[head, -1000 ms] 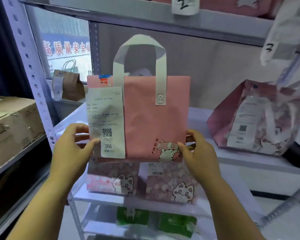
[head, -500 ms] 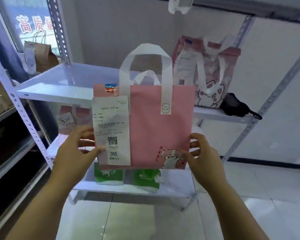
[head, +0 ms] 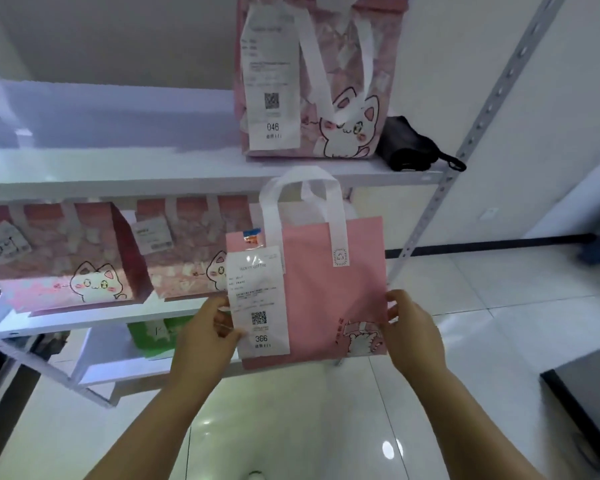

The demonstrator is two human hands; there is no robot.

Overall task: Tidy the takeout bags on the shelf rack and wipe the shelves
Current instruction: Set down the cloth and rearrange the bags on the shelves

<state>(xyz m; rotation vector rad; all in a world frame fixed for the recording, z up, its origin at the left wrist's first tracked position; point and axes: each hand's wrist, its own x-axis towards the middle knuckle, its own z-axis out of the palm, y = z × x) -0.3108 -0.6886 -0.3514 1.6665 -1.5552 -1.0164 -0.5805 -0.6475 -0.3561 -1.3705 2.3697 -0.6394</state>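
Observation:
I hold a flat pink takeout bag with white handles and a receipt numbered 366 upright in the air, in front of the right part of the white shelf rack. My left hand grips its lower left edge by the receipt. My right hand grips its lower right corner. A pink cat-print bag with receipt 046 stands on the shelf above. Two more cat-print bags stand on the shelf behind and left of the held bag.
A black pouch lies at the upper shelf's right end. A green bag sits on the lowest shelf. The rack's perforated grey upright slants at right. Glossy tiled floor lies below; a dark box corner is at lower right.
The held bag has come down and to the right, from the upper shelf level to the lower shelves. Both hands keep the same grip. The view has tilted downward.

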